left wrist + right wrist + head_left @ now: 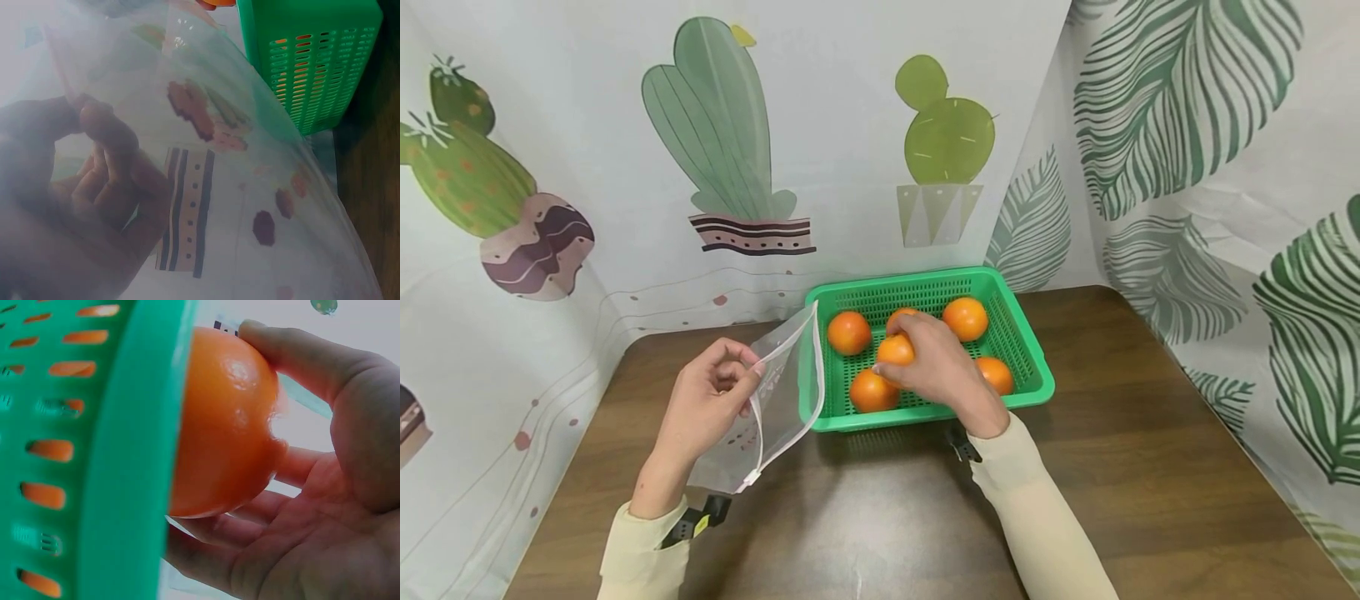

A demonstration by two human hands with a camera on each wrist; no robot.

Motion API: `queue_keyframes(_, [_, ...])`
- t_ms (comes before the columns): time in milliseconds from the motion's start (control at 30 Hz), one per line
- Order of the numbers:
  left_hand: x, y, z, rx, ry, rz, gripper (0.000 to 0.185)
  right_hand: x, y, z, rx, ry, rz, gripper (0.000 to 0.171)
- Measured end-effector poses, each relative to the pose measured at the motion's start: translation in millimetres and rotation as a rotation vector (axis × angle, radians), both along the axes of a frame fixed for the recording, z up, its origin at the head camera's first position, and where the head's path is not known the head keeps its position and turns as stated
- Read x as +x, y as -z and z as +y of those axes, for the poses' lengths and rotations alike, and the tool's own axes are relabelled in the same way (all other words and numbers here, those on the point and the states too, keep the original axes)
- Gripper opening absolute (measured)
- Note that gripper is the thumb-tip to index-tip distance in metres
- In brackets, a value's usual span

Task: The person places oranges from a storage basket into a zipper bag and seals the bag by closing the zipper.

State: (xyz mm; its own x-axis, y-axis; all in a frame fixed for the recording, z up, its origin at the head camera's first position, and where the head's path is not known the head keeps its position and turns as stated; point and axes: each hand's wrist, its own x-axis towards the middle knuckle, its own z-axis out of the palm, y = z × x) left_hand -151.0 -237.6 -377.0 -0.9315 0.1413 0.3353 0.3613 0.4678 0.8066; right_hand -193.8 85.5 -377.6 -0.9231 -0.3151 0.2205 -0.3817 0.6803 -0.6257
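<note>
While the left hand point(703, 408) pinches a clear bag point(782, 392), the right hand point(936, 367) seemingly cups a glossy orange point(895, 350).

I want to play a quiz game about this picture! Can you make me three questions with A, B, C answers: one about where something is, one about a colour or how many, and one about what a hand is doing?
1. Where is the basket?
A. On the brown table
B. On the floor
C. On a chair

2. What colour is the basket?
A. Red
B. Green
C. Blue

3. What is the right hand doing?
A. Lying flat on the table
B. Waving
C. Gripping an orange

Answers:
1 A: the basket sits on the wooden tabletop.
2 B: its rim and slotted walls are bright green.
3 C: the right wrist view shows the fingers curled round the fruit, while the left hand pinches a clear zip bag.
</note>
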Motion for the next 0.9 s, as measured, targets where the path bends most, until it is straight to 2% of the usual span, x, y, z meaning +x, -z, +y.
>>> queue_keyframes(367, [-0.7, 1.4, 0, 0.002, 0.016, 0.004, 0.011, 6.0, -2.4, -9, -0.018, -0.015, 0.011, 0.049])
queue_keyframes(900, [-1.2, 2.3, 2, -0.003, 0.027, 0.002, 0.012, 14.4, -6.3, -21, -0.052, -0.080, 0.058, 0.051])
